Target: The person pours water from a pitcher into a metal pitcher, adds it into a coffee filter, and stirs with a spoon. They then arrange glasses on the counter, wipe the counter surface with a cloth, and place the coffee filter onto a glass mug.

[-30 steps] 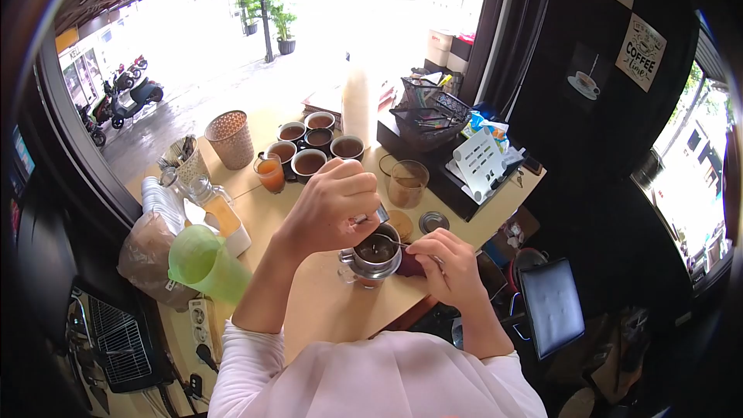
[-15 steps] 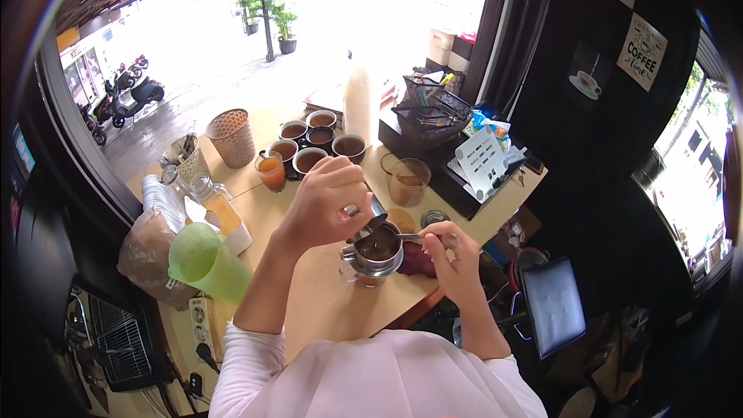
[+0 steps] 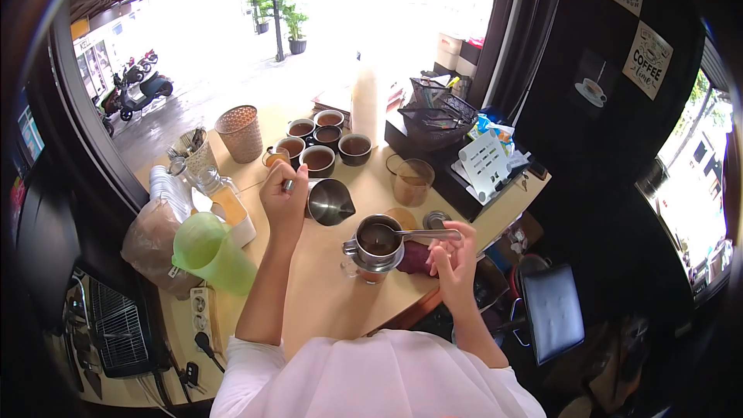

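My left hand (image 3: 284,195) is closed round the handle of a metal pitcher (image 3: 331,203), tilted so that its shiny inside faces me. To the right of the pitcher, a metal drip filter (image 3: 377,263) with dark coffee in it sits on a glass cup (image 3: 372,279). A spoon (image 3: 418,234) reaches into the filter, and its handle is between the fingers of my right hand (image 3: 457,258). A dark red cloth (image 3: 416,258) lies beside the filter, partly behind my right hand. A round metal lid (image 3: 436,220) rests just beyond.
Several dark-filled cups (image 3: 317,161) stand at the back by a glass of orange-brown drink (image 3: 276,156). A clear glass jug (image 3: 412,182) is right of them. On the left are a green pitcher (image 3: 209,251), a woven basket (image 3: 239,135) and a power strip (image 3: 200,313).
My left hand has drawn the pitcher up and left, away from over the filter. My right hand stays by the filter with the spoon, its fingers a little looser.
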